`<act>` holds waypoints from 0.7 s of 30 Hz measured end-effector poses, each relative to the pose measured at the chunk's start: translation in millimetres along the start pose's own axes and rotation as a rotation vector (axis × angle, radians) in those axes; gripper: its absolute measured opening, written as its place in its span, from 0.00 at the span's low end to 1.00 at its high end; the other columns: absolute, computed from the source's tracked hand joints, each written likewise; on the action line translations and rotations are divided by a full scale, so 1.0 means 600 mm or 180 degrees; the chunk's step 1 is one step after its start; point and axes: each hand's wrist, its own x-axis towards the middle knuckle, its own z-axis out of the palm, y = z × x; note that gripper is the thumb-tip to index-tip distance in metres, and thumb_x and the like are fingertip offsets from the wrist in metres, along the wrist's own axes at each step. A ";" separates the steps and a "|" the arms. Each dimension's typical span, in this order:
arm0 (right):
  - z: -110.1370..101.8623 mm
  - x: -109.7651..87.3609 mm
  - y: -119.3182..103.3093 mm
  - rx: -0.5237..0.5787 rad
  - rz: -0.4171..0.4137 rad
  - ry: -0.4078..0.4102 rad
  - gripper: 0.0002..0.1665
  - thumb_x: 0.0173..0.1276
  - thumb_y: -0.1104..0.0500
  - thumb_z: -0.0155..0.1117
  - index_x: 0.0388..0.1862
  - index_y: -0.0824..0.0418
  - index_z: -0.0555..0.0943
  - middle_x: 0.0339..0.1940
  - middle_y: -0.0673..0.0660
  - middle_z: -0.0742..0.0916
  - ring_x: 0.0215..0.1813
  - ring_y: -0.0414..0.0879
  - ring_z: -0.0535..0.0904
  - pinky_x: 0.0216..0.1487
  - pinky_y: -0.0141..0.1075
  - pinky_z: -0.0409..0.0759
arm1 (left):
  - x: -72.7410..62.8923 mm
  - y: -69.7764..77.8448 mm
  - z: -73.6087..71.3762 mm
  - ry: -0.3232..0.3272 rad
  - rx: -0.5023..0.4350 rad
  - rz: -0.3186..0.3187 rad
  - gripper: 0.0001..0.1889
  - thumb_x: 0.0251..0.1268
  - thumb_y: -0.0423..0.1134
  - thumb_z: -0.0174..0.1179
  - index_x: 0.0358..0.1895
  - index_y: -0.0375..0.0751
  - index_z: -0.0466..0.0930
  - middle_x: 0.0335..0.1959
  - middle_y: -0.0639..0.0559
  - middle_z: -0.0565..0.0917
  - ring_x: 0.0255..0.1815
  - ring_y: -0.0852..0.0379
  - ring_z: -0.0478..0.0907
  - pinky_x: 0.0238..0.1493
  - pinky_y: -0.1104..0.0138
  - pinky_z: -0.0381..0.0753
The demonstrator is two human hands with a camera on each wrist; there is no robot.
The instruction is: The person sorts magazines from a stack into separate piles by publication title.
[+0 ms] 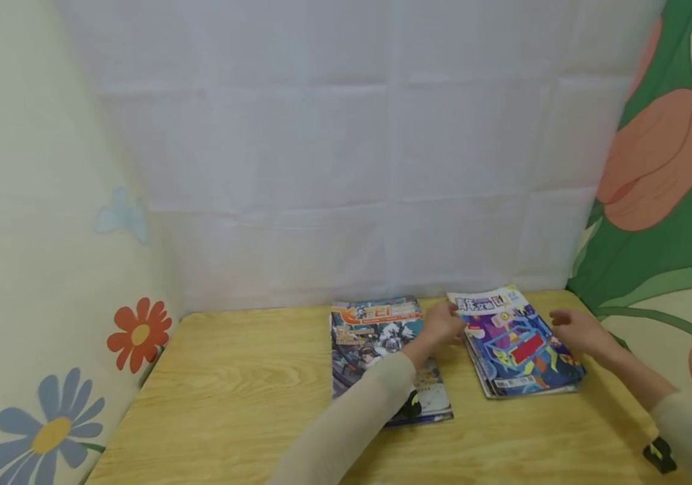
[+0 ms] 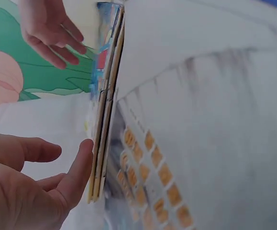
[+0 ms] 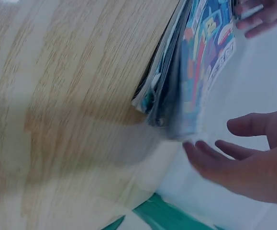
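Observation:
A stack of magazines (image 1: pixel 518 347) with a purple and blue cover lies at the right of the table, slightly turned. My left hand (image 1: pixel 443 325) is at its left side, and in the left wrist view one fingertip (image 2: pixel 86 146) comes right up to the page edges. On the other side, my right hand (image 1: pixel 581 331) has its fingers loosely bent close to the stack's right edge. The right wrist view has its fingertips (image 3: pixel 188 148) near a corner of the stack. Neither hand grips anything. Under my left forearm lies a second magazine stack (image 1: pixel 352 364) with orange title lettering, partly covered.
The wooden table (image 1: pixel 237 397) extends left and in front of both stacks. Behind it hangs a creased white cloth (image 1: pixel 297 249). Walls with printed flowers stand on both sides, an orange flower (image 1: pixel 140 335) among them. Small black devices (image 1: pixel 660 455) sit at the wrists.

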 end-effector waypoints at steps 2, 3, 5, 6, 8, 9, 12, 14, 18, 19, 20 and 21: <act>0.005 -0.009 -0.016 -0.0056 -0.0173 0.0142 0.31 0.72 0.65 0.53 0.67 0.86 0.64 0.63 0.84 0.72 0.61 0.78 0.71 0.55 0.62 0.77 | -0.004 0.004 -0.009 0.0004 0.0168 0.0118 0.27 0.60 0.22 0.59 0.66 0.30 0.75 0.40 0.46 0.85 0.28 0.47 0.85 0.28 0.62 0.86; 0.007 -0.013 -0.023 -0.0067 -0.0276 0.0212 0.30 0.73 0.65 0.53 0.66 0.86 0.65 0.63 0.84 0.72 0.61 0.78 0.71 0.53 0.61 0.78 | -0.006 0.006 -0.014 -0.0019 0.0289 0.0206 0.28 0.60 0.23 0.59 0.67 0.31 0.75 0.42 0.46 0.85 0.29 0.48 0.85 0.28 0.63 0.86; 0.011 -0.020 -0.038 -0.0037 -0.0459 0.0364 0.28 0.74 0.66 0.53 0.66 0.84 0.68 0.61 0.82 0.75 0.59 0.77 0.73 0.50 0.59 0.81 | -0.010 0.010 -0.024 -0.0012 0.0683 0.0412 0.26 0.61 0.26 0.61 0.66 0.35 0.77 0.46 0.45 0.85 0.33 0.51 0.85 0.31 0.65 0.85; 0.014 -0.023 -0.046 0.0007 -0.0523 0.0423 0.27 0.74 0.66 0.53 0.66 0.82 0.69 0.60 0.81 0.77 0.58 0.77 0.75 0.48 0.57 0.82 | -0.014 0.013 -0.030 0.0001 0.0879 0.0531 0.25 0.62 0.27 0.62 0.64 0.36 0.79 0.48 0.45 0.85 0.37 0.51 0.85 0.34 0.66 0.84; 0.023 -0.026 -0.062 0.0063 -0.0629 0.0538 0.25 0.74 0.65 0.54 0.65 0.80 0.72 0.57 0.77 0.81 0.56 0.74 0.77 0.45 0.52 0.83 | -0.022 0.014 -0.044 0.0027 0.1167 0.0725 0.23 0.63 0.30 0.63 0.63 0.39 0.80 0.53 0.44 0.84 0.44 0.52 0.84 0.39 0.67 0.82; 0.028 -0.028 -0.070 0.0105 -0.0659 0.0580 0.24 0.75 0.65 0.54 0.64 0.79 0.73 0.55 0.76 0.82 0.54 0.72 0.79 0.43 0.50 0.83 | -0.028 0.015 -0.051 0.0028 0.1233 0.0808 0.22 0.64 0.31 0.62 0.62 0.40 0.81 0.55 0.44 0.84 0.48 0.52 0.83 0.41 0.67 0.82; 0.045 -0.032 -0.094 0.0211 -0.0775 0.0691 0.21 0.74 0.66 0.54 0.62 0.76 0.76 0.53 0.72 0.84 0.50 0.66 0.82 0.40 0.43 0.82 | -0.048 0.014 -0.073 -0.0014 0.1197 0.0921 0.20 0.67 0.32 0.60 0.62 0.40 0.81 0.58 0.44 0.82 0.52 0.51 0.82 0.45 0.67 0.81; 0.058 -0.034 -0.107 0.0303 -0.0858 0.0709 0.20 0.74 0.67 0.54 0.61 0.75 0.76 0.51 0.71 0.85 0.48 0.63 0.84 0.38 0.40 0.82 | -0.064 0.010 -0.088 -0.0066 0.1072 0.0933 0.19 0.70 0.32 0.58 0.63 0.40 0.80 0.58 0.44 0.81 0.52 0.52 0.82 0.43 0.67 0.82; 0.087 -0.037 -0.129 0.0466 -0.0896 0.0624 0.19 0.73 0.67 0.55 0.59 0.74 0.78 0.51 0.70 0.85 0.45 0.59 0.85 0.36 0.39 0.84 | -0.091 -0.003 -0.114 -0.0064 0.0908 0.0909 0.19 0.69 0.31 0.58 0.62 0.40 0.80 0.57 0.44 0.81 0.48 0.54 0.82 0.41 0.68 0.83; 0.095 -0.038 -0.134 0.0520 -0.0863 0.0578 0.18 0.74 0.67 0.55 0.60 0.73 0.78 0.51 0.69 0.85 0.45 0.59 0.85 0.33 0.40 0.84 | -0.097 -0.006 -0.120 -0.0054 0.0884 0.0902 0.18 0.69 0.31 0.58 0.61 0.40 0.81 0.56 0.44 0.82 0.48 0.54 0.83 0.40 0.68 0.83; 0.103 -0.039 -0.139 0.0568 -0.0831 0.0529 0.19 0.74 0.66 0.55 0.60 0.72 0.78 0.52 0.69 0.85 0.46 0.58 0.85 0.34 0.41 0.85 | -0.103 -0.009 -0.126 -0.0045 0.0877 0.0894 0.18 0.69 0.32 0.58 0.60 0.41 0.81 0.55 0.44 0.82 0.47 0.55 0.83 0.40 0.67 0.82; 0.111 -0.040 -0.144 0.0601 -0.0806 0.0486 0.19 0.74 0.66 0.55 0.60 0.71 0.78 0.52 0.69 0.85 0.46 0.58 0.85 0.34 0.41 0.84 | -0.110 -0.013 -0.132 -0.0040 0.0870 0.0874 0.17 0.70 0.32 0.58 0.60 0.42 0.81 0.54 0.45 0.83 0.46 0.55 0.82 0.39 0.67 0.82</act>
